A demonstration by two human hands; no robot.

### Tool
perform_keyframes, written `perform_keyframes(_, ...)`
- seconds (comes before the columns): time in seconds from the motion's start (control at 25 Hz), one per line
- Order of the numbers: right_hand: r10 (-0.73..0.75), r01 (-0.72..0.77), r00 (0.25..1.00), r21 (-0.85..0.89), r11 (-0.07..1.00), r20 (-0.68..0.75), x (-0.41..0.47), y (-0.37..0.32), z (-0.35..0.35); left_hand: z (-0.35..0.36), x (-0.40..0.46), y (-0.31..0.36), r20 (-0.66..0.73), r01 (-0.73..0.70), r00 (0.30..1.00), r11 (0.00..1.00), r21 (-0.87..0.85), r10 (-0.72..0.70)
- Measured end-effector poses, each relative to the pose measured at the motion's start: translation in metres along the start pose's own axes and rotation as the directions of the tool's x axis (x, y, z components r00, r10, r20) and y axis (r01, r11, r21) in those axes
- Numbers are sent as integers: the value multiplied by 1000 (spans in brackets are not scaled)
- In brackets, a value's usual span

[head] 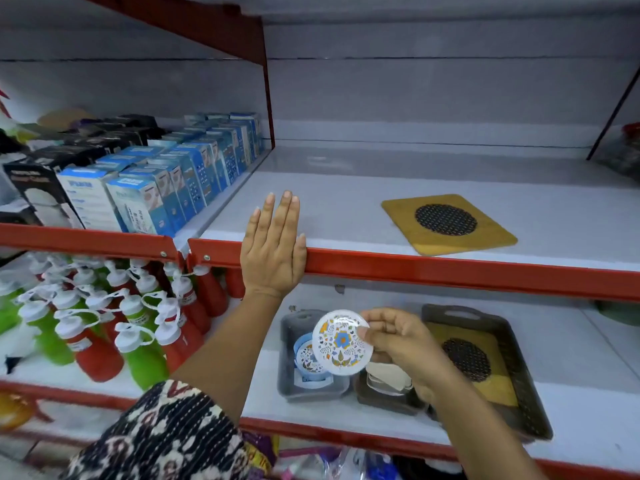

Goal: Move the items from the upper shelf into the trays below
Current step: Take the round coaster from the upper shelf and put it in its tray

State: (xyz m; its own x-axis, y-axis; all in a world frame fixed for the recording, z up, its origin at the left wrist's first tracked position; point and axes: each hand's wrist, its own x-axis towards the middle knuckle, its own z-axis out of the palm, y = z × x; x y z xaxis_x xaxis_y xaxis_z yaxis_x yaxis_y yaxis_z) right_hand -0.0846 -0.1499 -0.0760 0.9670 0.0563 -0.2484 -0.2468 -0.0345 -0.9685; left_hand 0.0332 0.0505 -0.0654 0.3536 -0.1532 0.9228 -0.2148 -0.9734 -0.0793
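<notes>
My right hand point(401, 344) pinches a round white coaster with a blue and yellow flower print point(341, 342), held just above the grey tray point(287, 375) on the lower shelf. That tray holds similar round printed coasters point(308, 358). My left hand point(272, 247) lies flat and open on the red front edge of the upper shelf point(450, 268). A yellow square mat with a dark mesh circle point(448, 223) lies on the upper shelf to the right. A like mat point(467, 362) rests in the dark brown handled tray point(526, 386). A small brown tray point(384, 400) with pale items sits between the two.
Blue and black boxes point(166, 181) fill the upper shelf's left bay, past a red upright point(268, 98). Red and green squeeze bottles with white caps point(114, 327) crowd the lower shelf at left. Packaged goods show below the lower shelf's red edge point(311, 431).
</notes>
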Motion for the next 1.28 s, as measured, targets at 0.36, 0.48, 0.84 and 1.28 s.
perform_keyframes(0.36,554,-465,832,525,713,-15,85,104,67,3,-1,-2,-13,-12,1000,1000,1,12)
perform_keyframes(0.48,603,-471,796,584,661,-40,100,116,81,5,-2,-2,-17,-19,1000,1000,0,19)
perform_keyframes(0.84,615,-479,789,606,635,-20,98,116,82,8,-4,-3,-26,-31,999,999,14,31)
perform_keyframes(1.28,195,-278,960,581,765,202,7,25,8,-10,-10,-4,117,-4,993,1000,23,1)
